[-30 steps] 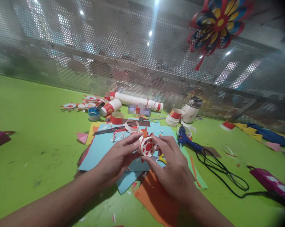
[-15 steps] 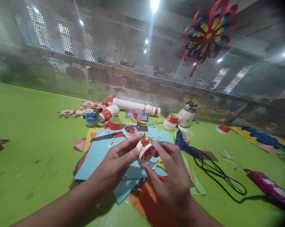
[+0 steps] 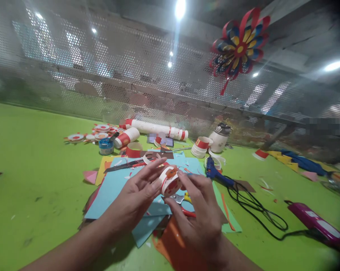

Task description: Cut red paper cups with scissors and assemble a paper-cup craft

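Observation:
Between my hands is a short white paper cup base (image 3: 166,187) with red dots on its round face. A small orange paper piece (image 3: 171,172) lies on its rim. My left hand (image 3: 138,192) grips the cup base from the left, thumb and fingers on its side. On the right, my right hand (image 3: 201,207) curls round it, index fingertip at its upper edge and thumb below. Beneath the hands, scissors with yellow and red handles (image 3: 189,212) rest on light-blue paper (image 3: 110,195). Orange paper (image 3: 172,242) lies nearest me.
A blue glue gun (image 3: 217,173) with a black cord lies to the right, near a magenta device (image 3: 313,220). Behind are a blue jar (image 3: 106,146), white-and-red paper cups (image 3: 200,147), a long cup tube (image 3: 153,128), a phone (image 3: 167,141) and a utility knife (image 3: 122,165).
The orange piece stood up from the cup base before; now it lies lower against the rim. The cup base has tilted and shifted slightly left and down in view.

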A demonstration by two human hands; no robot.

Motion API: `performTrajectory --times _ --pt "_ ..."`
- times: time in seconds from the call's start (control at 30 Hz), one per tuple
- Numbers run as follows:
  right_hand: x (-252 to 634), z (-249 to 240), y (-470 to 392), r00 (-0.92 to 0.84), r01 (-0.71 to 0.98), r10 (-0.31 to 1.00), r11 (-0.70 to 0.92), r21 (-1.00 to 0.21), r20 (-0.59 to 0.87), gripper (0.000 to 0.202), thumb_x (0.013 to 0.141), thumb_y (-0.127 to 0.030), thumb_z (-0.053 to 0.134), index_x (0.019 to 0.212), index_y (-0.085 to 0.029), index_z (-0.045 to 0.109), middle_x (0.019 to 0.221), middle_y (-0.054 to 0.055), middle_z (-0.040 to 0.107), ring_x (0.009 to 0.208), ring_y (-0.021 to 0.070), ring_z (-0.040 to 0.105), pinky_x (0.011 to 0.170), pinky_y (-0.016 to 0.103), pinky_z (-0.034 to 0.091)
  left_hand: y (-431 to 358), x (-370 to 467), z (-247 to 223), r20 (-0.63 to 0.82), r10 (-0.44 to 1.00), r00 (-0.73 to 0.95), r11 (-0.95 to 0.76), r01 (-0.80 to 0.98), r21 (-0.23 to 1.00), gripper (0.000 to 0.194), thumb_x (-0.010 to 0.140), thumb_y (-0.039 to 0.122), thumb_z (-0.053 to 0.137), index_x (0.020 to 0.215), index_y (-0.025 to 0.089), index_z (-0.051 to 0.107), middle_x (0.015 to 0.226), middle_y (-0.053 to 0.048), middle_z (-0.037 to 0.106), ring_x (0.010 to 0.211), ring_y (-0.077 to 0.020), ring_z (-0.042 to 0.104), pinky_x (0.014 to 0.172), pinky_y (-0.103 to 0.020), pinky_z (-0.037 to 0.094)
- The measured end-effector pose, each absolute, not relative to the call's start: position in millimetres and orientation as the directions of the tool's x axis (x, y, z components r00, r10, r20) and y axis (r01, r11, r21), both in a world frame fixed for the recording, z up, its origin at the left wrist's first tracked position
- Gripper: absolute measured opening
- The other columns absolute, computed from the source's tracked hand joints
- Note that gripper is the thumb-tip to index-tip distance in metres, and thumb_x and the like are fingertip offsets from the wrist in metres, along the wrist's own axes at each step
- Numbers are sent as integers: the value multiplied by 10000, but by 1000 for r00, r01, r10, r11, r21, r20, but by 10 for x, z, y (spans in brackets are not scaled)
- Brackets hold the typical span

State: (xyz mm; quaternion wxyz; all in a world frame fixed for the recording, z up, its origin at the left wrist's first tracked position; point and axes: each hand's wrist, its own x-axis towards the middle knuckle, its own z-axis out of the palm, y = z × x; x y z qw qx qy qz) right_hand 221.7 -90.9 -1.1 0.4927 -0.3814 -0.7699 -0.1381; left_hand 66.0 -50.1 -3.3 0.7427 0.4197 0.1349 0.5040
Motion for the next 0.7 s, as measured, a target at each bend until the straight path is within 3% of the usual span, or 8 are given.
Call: performTrajectory --times 0.2,0.33,0.5,0.63,0.7 --pt "2210 -61 -886 -223 742 510 642 -195 831 530 852 -96 638 1342 -111 437 1113 128 495 1035 234 510 869 396 513 -530 706 -77 96 869 486 277 -638 719 335 890 243 603 1223 215 629 1198 -84 680 1167 -225 590 1026 -334 411" --pt "2192 -80 -870 -215 760 551 613 -217 806 508 859 -114 632 1327 -133 434 1105 123 481 1022 239 518 850 400 524 -574 710 -69 -31 883 468 347 -608 714 356 898 268 595 1252 231 609 1229 -66 664 1175 -205 580 1028 -312 410" --pt "2184 -71 -852 -198 766 599 589 -259 776 462 864 -119 617 1291 -159 445 1075 111 471 994 242 523 835 410 531 -560 726 -92 55 874 482 310 -643 700 332 892 268 585 1215 205 627 1287 -77 624 1238 -225 521 1010 -318 420" --pt "2179 -94 -843 -214 757 626 591 -277 750 471 868 -96 573 1308 -177 425 1089 112 460 1007 250 520 834 428 534 -537 756 -125 38 890 454 234 -526 818 486 822 231 688 1288 232 547 1260 -72 634 1200 -219 542 936 -292 444" --pt "2166 -114 -842 -219 760 649 581 -290 728 478 868 -99 563 1317 -183 420 1109 116 453 1030 257 518 852 440 528 -526 765 -141 31 914 405 171 -454 875 447 821 276 697 1241 205 560 1156 -76 677 1074 -202 602 853 -276 465"
